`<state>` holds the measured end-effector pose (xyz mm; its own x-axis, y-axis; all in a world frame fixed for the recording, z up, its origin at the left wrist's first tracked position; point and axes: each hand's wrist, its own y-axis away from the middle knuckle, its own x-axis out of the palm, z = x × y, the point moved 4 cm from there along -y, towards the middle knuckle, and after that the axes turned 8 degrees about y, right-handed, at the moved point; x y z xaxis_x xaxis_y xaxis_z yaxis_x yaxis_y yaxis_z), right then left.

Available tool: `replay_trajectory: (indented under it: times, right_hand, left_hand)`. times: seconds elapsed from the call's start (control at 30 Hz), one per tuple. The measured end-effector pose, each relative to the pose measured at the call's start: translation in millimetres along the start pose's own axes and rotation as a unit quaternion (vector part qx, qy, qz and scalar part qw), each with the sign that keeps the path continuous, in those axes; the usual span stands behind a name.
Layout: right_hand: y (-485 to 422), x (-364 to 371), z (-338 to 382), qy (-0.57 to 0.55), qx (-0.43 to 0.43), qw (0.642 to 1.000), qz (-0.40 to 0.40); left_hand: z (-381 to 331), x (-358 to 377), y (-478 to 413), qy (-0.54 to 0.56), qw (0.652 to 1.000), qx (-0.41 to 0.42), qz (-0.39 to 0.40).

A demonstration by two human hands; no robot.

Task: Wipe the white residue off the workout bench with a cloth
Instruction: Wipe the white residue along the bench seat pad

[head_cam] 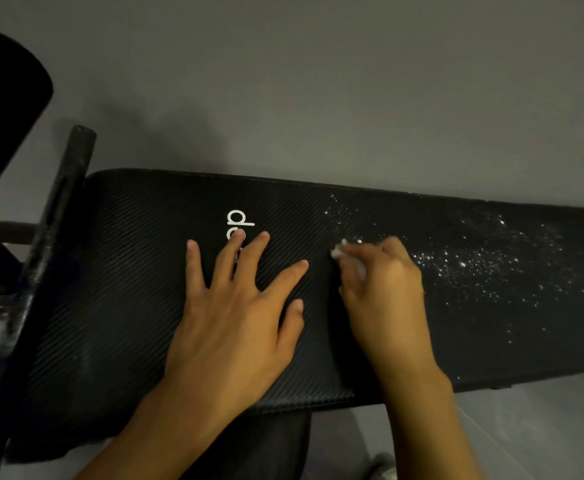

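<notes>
- A dark padded roller point(3, 109) fills the upper left corner, and it is mostly in shadow.
- Just right of it, a scuffed black frame bar point(58, 209) runs diagonally from the far side down to the near left. It crosses the left end of the bench.
- The bench point(127, 289) is a long black pad with a fine diagonal ribbed texture. It stretches from the bar to the right edge of the view, over a plain grey floor point(318, 81).
- White lettering point(240, 220) is printed on the pad left of centre, turned sideways. Only the first letters can be read, because fingers cover the rest.
- The left hand point(235, 317) lies flat on the pad, palm down. Its fingers are straight and spread, it holds nothing, and the middle fingertips rest on the lettering.
- Just beside it, the right hand point(384, 282) has its fingers curled tight around a small white cloth point(339, 251). It presses the cloth to the pad near the middle of the bench. Only a little wad of the cloth peeks out at the fingertips, and the rest is hidden in the grip.
- The white residue point(484, 265) is scattered as fine specks over the pad to the right of that hand, thickest toward the right end. A thinner sprinkle lies just beyond the knuckles, toward the far edge.
</notes>
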<state>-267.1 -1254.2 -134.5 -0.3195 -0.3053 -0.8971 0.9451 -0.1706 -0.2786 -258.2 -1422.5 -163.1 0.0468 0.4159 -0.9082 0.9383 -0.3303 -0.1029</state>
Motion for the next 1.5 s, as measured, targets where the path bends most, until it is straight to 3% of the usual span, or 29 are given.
replay_trajectory:
  times: [0.23,0.5,0.7,0.9,1.1,1.33,1.5]
  right_hand:
    - [4.4,-0.2,2.2,0.003,-0.030,0.999,0.018]
    - [-33.4,7.1,-3.1,0.040,0.025,0.999,-0.017]
    - [10.8,1.3,9.4,-0.003,-0.013,1.000,0.015]
    - [-40.5,14.7,9.7,0.021,0.036,0.999,-0.010]
    - [-12.3,12.4,23.4,-0.024,-0.040,0.999,0.028]
    - [-74.4,31.2,18.2,0.044,-0.006,0.999,-0.016]
    - [-37.5,23.4,26.2,-0.003,-0.060,0.998,0.017]
  left_hand:
    - [0.6,0.5,-0.5,-0.001,1.000,0.006,-0.001]
    - [-0.4,0.7,0.1,-0.004,1.000,0.006,0.001]
    - [1.1,1.1,-1.1,-0.004,1.000,0.006,0.001]
    - [1.2,0.7,-0.8,-0.005,1.000,0.005,0.006]
    - [1.2,1.3,-1.9,0.002,1.000,0.006,0.000]
    - [1.5,0.1,-1.2,0.004,1.000,0.003,0.006]
    - [1.5,0.6,-3.3,0.003,1.000,0.002,0.006]
